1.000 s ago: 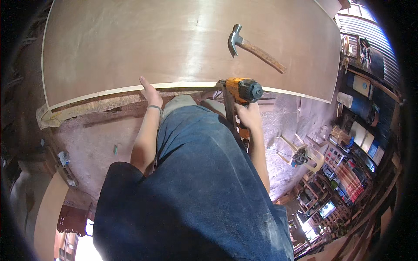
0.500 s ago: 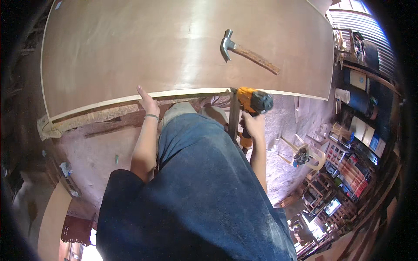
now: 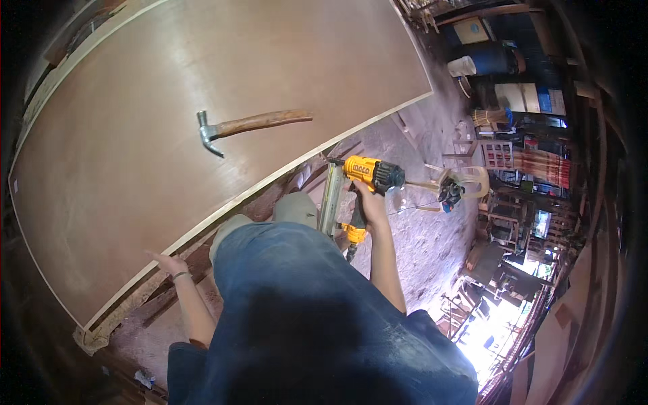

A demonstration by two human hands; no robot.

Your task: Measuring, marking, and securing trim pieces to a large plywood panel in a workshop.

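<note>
My right hand [image 3: 370, 206] is wrapped round the black grip of a yellow-and-black nail gun [image 3: 362, 169]. Its long grey magazine [image 3: 330, 199] points down beside my leg, and its nose is close to the near edge of a large brown wooden panel [image 3: 135, 162]. Along that edge runs a pale wood strip [image 3: 223, 212]. Farther left, my left hand [image 3: 171, 264] is at the strip with a digit stretched over the panel; its other fingers are partly hidden. A claw hammer [image 3: 253, 123] with a wooden handle lies on the panel, head to the left.
A pale plastic chair [image 3: 476, 182] with dark items on it stands on the dusty floor to the right. Beyond it are a blue drum [image 3: 491, 61], a white bucket [image 3: 462, 67] and stacked wooden pieces. My legs are close to the panel's near edge.
The view has turned, so panel and hammer appear rotated and farther left. My left hand appears lower and farther left along the edge. The nail gun remains in my right hand.
</note>
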